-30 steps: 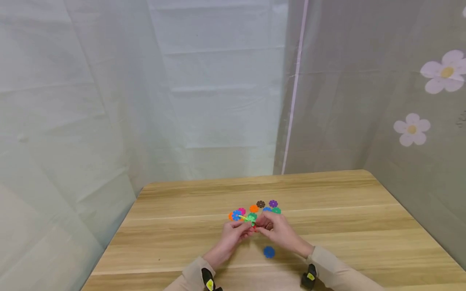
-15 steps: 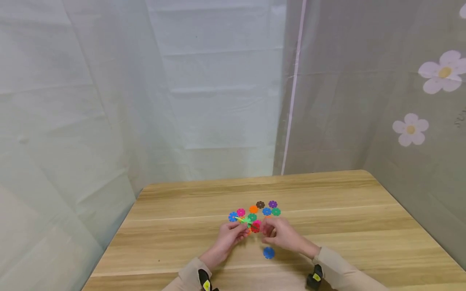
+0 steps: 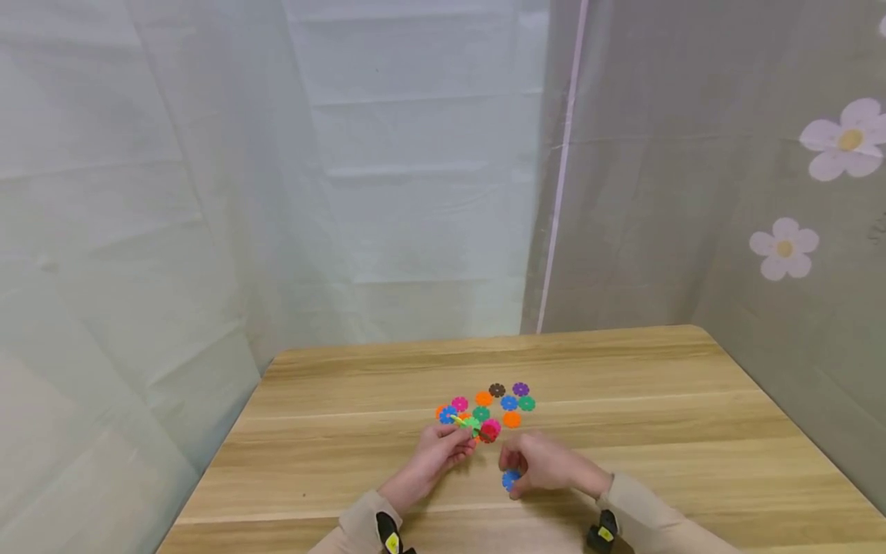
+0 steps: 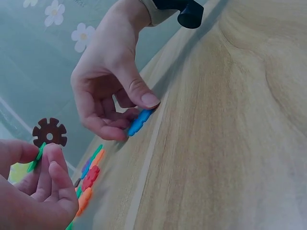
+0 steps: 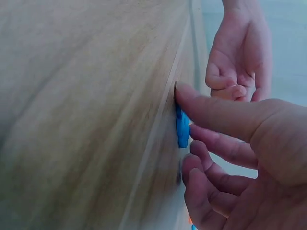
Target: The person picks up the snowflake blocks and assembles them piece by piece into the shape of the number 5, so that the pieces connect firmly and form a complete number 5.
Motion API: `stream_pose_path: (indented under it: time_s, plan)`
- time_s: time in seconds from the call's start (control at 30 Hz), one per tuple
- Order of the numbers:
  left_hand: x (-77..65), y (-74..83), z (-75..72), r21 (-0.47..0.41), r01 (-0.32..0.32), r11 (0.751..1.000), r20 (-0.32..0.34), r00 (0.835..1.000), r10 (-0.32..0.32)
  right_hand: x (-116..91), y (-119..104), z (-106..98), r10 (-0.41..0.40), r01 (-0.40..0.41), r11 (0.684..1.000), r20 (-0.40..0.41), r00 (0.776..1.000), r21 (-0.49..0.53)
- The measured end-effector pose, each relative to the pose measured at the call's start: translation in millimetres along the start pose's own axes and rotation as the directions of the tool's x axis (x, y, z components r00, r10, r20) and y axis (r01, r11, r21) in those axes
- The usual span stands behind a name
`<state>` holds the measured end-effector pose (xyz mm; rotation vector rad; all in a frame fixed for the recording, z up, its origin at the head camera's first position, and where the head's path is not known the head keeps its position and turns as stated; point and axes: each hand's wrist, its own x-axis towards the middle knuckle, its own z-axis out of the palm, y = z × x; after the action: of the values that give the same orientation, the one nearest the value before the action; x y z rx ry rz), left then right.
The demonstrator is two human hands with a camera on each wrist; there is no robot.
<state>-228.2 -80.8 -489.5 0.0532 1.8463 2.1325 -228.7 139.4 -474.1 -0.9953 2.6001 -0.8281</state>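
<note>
My left hand (image 3: 438, 452) pinches a light green notched flower disc (image 4: 36, 158) between thumb and fingers. A brown disc (image 4: 42, 136) stands up from the green one, and a yellow disc (image 4: 19, 170) shows behind the fingers. These pieces overlap the coloured discs beyond them in the head view. My right hand (image 3: 547, 463) is low at the table, with thumb and fingertips at opposite edges of a blue notched disc (image 3: 510, 480). From the left wrist, that blue disc (image 4: 139, 122) appears tilted, pinched between the right thumb and fingers.
Several flower discs lie loosely grouped beyond the hands, among them a purple disc (image 3: 521, 389), a dark brown disc (image 3: 497, 390), an orange disc (image 3: 512, 419) and a pink disc (image 3: 491, 425). A wooden table (image 3: 623, 385) carries everything; curtains (image 3: 415, 192) hang behind it.
My right hand has left the pieces at the left hand, moved right and toward me, and taken the blue disc by its edges. The left hand keeps its pinch, nearly still.
</note>
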Motion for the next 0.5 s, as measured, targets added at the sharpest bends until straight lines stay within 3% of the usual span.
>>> stream_pose_path:
  time_s: [0.33,0.5]
  plan:
    - [-3.2,0.1,0.3,0.019,0.019,1.0,0.012,1.0,-0.019,0.4,0.8,-1.5,-0.034,0.033,0.998,0.009,0.999,0.044]
    - [-3.8,0.2,-0.4,0.001,0.016,1.0,-0.001,1.0,-0.016,0.1,3.0,1.7,0.024,-0.026,0.982,0.012,1.0,0.188]
